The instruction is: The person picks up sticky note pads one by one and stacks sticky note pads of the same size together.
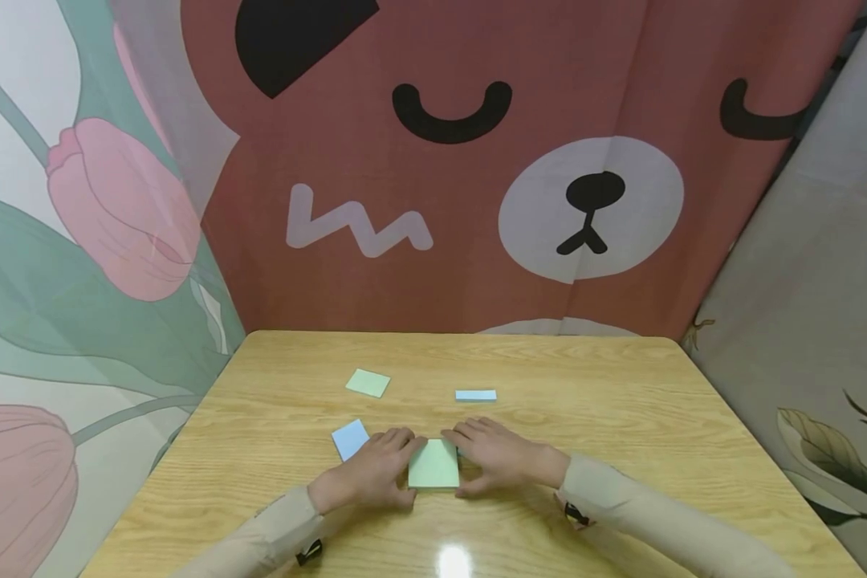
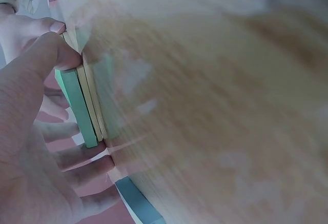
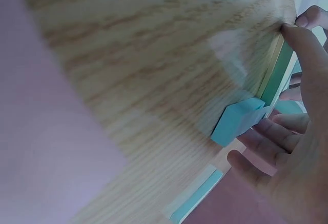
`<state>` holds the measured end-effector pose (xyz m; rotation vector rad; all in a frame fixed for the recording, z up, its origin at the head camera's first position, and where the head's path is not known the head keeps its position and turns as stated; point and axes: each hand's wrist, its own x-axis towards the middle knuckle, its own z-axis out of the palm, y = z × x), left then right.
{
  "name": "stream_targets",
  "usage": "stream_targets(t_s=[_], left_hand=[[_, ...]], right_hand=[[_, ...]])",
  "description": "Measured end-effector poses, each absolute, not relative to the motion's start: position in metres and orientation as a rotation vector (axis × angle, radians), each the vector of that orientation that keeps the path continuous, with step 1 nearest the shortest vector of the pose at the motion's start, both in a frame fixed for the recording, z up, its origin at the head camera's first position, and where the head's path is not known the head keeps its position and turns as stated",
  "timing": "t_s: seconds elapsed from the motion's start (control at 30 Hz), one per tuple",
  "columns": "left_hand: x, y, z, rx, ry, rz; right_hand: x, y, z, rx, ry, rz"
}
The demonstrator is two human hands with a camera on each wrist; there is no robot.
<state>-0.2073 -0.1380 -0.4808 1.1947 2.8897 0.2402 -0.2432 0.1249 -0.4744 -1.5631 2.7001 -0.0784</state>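
Note:
A stack of sticky note pads (image 1: 433, 470), pale green on top, lies flat on the table between both hands. Yellow layers (image 2: 91, 103) show beneath the green pad in the left wrist view. My left hand (image 1: 377, 470) grips the stack's left side, thumb at the near corner and fingers toward the far one. From the opposite side, my right hand (image 1: 497, 457) holds it the same way. A small blue pad (image 3: 236, 121) sits against the stack's right side, by the right fingers, mostly hidden in the head view. Another blue pad (image 1: 349, 438) lies just beyond the left hand.
Farther back on the wooden table (image 1: 585, 377) lie a pale green pad (image 1: 368, 383) on the left and a narrow blue pad (image 1: 475, 396) toward the middle. A curtain with a bear print (image 1: 448, 297) hangs behind the table's far edge.

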Motion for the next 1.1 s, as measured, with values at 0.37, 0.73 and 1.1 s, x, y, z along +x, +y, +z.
stream_targets(t_s=[0.37,0.73,1.1], left_hand=[[-0.2067,-0.1362,-0.4804,1.179,2.884,0.230],[-0.2059,-0.1358,-0.4790,1.178,2.891,0.230],[-0.2056,-0.1362,-0.4774,1.195,2.888,0.219]], right_hand=[[-0.2428,0.1274,-0.4787,-1.577,2.720,-0.130],[-0.2437,0.1289,-0.4801,-1.599,2.713,-0.139],[-0.2447,0.1300,-0.4804,-1.623,2.707,-0.122]])
